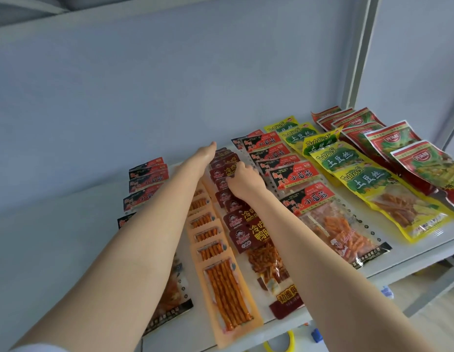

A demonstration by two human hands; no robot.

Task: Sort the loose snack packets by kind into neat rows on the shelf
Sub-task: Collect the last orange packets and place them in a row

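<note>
The maroon packets [248,232] lie in an overlapping row that runs from near the shelf's front edge towards its back edge, roughly in the middle of the shelf [43,250]. The right hand [242,177] sits on the far half of this row, its fingers curled down onto the top of one packet. The left hand [206,154] reaches further back, fingers straight and together, resting edge-on at the far end of the row, close to the back wall [170,85].

Just left of the maroon row runs a row of orange packets [215,275] with clear windows showing reddish sticks; its nearest packet lies close to the front edge. Further left, partly under the left forearm, is a row of red-and-black packets [147,179]. A second row of that kind [297,179] lies just right of the maroon one. Next come the yellow-and-green packets [360,179], then the red packets with green pictures [411,153] — these reach the shelf's right end beside the upright post [360,47].

The rows touch or nearly touch side by side. Open board shows only at the shelf's left end and in a strip along the back edge — the front edge is crowded.
</note>
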